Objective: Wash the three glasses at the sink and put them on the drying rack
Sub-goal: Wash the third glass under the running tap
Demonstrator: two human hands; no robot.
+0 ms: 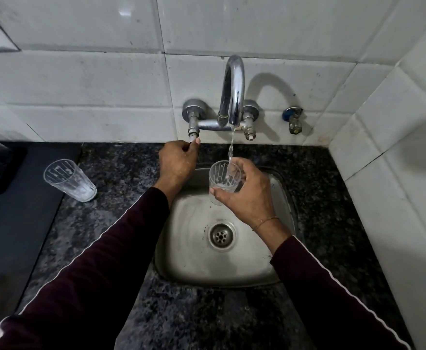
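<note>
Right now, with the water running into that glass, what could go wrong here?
1. The glass is wet and held in only the right hand over the steel sink; if the grip slips, it might drop and crack.
2. The left hand is on the tap valve; opening it too far could splash water onto the counter.
3. The second glass stands near the left arm's path and might get knocked.

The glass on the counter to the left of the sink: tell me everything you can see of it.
The glass on the counter is clear and ribbed, with vertical flutes below its rim, and tapers toward a thicker base. It stands upright, mouth up, where the speckled dark countertop meets a dark mat, apart from the sink. Whitish residue or droplets show inside; I cannot tell which. Neither hand touches it, and nothing else rests against it.
</note>
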